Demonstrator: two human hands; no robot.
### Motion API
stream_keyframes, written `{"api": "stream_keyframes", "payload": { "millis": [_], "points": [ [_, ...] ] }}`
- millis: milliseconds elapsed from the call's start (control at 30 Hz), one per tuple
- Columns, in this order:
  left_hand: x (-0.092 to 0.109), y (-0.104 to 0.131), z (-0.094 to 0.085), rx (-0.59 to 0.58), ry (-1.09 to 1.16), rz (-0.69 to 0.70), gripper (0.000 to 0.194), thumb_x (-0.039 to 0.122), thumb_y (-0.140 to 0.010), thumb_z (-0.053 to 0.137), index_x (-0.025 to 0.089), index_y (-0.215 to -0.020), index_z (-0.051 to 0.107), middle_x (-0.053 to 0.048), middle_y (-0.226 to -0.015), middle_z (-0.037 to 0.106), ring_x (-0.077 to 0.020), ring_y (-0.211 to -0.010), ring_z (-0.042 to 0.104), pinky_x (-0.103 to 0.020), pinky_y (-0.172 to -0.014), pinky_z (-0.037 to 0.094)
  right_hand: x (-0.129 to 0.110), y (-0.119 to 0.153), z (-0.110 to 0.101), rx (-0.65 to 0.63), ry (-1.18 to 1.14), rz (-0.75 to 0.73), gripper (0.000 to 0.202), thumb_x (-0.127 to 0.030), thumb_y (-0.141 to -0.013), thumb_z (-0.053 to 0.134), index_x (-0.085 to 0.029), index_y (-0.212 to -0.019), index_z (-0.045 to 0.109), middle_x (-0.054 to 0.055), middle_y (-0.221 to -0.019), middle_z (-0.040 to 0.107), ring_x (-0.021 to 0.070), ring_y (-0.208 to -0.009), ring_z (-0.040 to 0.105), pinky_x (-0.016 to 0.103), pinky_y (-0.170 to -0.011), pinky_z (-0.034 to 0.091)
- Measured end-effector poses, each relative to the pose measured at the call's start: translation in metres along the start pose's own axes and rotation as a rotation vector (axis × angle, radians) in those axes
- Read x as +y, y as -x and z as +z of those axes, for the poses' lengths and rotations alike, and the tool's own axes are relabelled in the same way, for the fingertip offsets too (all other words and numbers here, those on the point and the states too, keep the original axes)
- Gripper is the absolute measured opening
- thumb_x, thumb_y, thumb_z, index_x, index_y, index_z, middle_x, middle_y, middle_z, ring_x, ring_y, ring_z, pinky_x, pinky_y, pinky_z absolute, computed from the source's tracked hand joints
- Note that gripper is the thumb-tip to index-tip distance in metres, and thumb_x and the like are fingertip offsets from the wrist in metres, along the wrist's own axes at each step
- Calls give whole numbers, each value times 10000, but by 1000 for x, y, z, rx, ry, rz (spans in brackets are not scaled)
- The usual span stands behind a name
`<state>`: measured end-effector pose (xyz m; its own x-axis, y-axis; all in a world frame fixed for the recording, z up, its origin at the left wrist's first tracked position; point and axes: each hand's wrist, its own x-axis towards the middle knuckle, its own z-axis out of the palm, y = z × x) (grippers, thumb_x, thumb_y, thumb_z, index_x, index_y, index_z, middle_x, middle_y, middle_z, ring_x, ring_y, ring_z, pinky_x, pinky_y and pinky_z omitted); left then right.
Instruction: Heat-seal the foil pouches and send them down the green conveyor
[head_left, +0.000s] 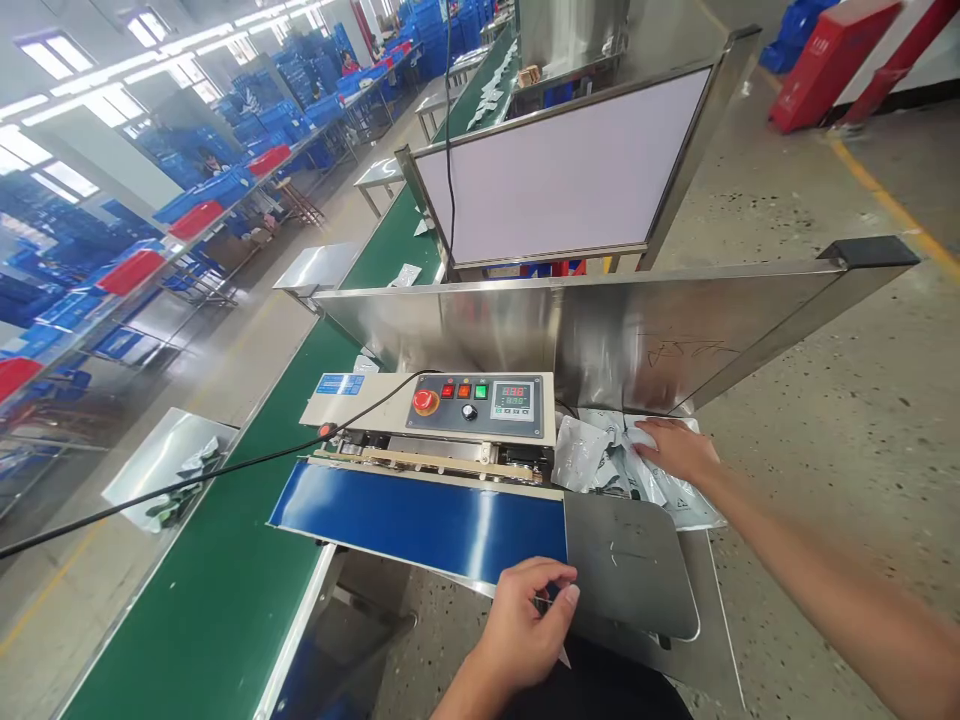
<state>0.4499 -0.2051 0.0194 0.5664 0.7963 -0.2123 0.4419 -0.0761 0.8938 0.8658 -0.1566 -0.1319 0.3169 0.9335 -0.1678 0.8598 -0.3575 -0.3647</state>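
My right hand [675, 450] reaches onto a pile of silvery plastic packets [611, 455] to the right of a sealing machine [480, 405]; its fingers close on one packet at the pile's top. In front of the machine's blue belt [427, 515], near the grey metal plate [630, 560], my left hand [529, 620] is held with its fingers curled and the thumb near the fingertips. Something small and pale shows by that hand, too hidden to name. The machine has a red knob, lit buttons and a digital display.
A green conveyor [217, 570] runs diagonally at the left, with a black cable [247, 462] across it. Behind the machine stands a steel panel [480, 320], then a white board [555, 180]. A side tray [169, 465] holds packets. Red box [832, 65] at back right.
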Motion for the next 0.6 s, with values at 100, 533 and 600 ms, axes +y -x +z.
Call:
{"api": "stream_keyframes", "payload": {
  "millis": [100, 533, 600],
  "points": [
    [2, -9, -2, -15, -12, 22, 242, 330, -1037, 705, 198, -1120, 889, -123, -1111, 880, -240, -967, 825, -314, -838, 662, -3, -6, 7, 71, -106, 70, 306, -319, -1045, 589, -230, -1113, 873, 140, -1311, 825, 343, -1170, 759, 454, -975, 603],
    [21, -50, 23, 223, -13, 347, 506, 328, -1138, 566, 211, -1627, 622, -195, -1619, 667, -335, -1524, 616, -575, -1273, 518, -102, 142, -88, 233, -861, 53, 604, -781, -1080, 539, -265, -1176, 837, 105, -1211, 834, 294, -1023, 776, 403, -958, 625],
    [23, -57, 28, 162, 17, 368, 510, 320, -1130, 561, 223, -1627, 627, -177, -1668, 632, -342, -1589, 557, -596, -1321, 458, -136, 163, -86, 132, -1010, -27, 611, -820, -1046, 583, -270, -1105, 842, 114, -1315, 811, 332, -1193, 757, 445, -1085, 608]
  ]
}}
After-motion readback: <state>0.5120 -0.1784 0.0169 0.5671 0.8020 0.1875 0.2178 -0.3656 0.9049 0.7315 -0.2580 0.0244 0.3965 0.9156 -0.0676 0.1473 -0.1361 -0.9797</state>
